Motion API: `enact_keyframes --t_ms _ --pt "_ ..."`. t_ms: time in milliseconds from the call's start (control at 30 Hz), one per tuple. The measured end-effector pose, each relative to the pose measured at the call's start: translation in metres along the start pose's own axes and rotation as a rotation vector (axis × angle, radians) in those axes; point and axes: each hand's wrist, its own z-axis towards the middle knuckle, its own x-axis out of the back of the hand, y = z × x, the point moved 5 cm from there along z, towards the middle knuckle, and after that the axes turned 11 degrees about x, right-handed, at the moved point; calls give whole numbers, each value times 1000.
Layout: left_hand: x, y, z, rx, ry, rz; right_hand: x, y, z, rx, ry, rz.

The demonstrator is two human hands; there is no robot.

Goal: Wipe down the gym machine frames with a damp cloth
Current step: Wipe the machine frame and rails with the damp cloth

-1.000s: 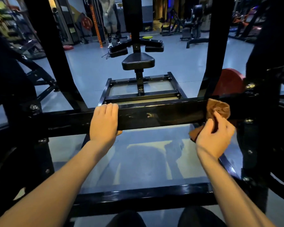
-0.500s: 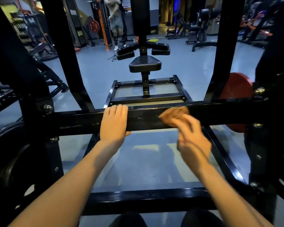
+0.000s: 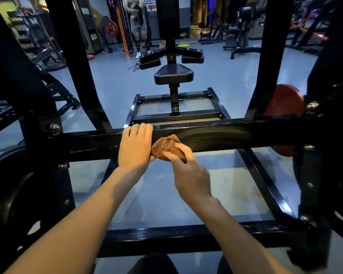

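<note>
Brown cloth (image 3: 165,147) bunched against front face of black crossbar (image 3: 236,135), mid-bar, touching left hand. Right hand (image 3: 188,171) grip clamped on cloth, fingers pinching it to the bar; left hand (image 3: 136,147) draped over bar top, fingers straight, holding nothing. Wet streaks on bar right of cloth; red weight plate (image 3: 283,107) far right, padded seat (image 3: 173,75) beyond.

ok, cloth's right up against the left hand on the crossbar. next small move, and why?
Probably lift the left hand off the crossbar so the right hand can run the cloth leftward. A wet streak shows only right of the cloth; the bar under and left of the left hand looks unwiped.
</note>
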Motion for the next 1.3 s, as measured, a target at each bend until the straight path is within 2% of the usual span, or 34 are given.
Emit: enact_keyframes --t_ms 67,100,167,233,333,400,433,533,567,633,667,733,767,867,933,1000,1033,1133,1200,1233,1300 --pt "0 0 1 5 -6 -12 19 21 -6 42 22 -20" --pt "-1 0 1 6 -27 -11 32 38 -13 -10 77 29" --pt "-3 1 1 16 -44 -7 58 81 -31 -276 218 121" --pt "-4 2 2 31 -38 -9 76 112 -46 -569 424 146" --pt "-5 4 2 41 -46 -1 70 116 -47 -808 660 159" --pt "-4 3 1 40 -45 12 57 89 -29 -718 652 192" --pt "-4 4 1 37 -40 7 47 71 -20 -622 582 209" --pt "-2 3 2 22 -24 -1 13 12 -2 -305 184 137" --pt "-1 2 1 16 -18 -7 5 -3 0 -168 102 85" --pt "1 1 0 8 15 -29 1 -7 1 37 8 1" --pt "2 1 0 10 18 -36 8 2 1 49 -1 14" --pt "1 1 1 7 -12 -35 27 37 -9 -92 64 132" --pt "-1 2 0 11 -24 -36 40 57 -18 -208 153 185" --pt "-3 2 1 29 -16 -33 65 107 -47 -705 593 215" --pt "-4 3 1 29 -25 -37 56 103 -49 -897 691 263" --pt "-3 3 0 19 -20 -44 40 78 -34 -828 627 241" --pt "-3 1 1 16 -20 -50 31 60 -22 -737 526 206" --pt "-5 -1 1 -8 15 -60 5 -1 3 -361 183 91" --pt "-5 -3 0 -14 78 -90 -10 -32 7 -91 74 41" --pt "-4 -3 0 -8 97 -98 -10 -34 6 -36 28 4" --pt "-4 -3 1 -7 73 -97 0 -15 6 -80 2 13"
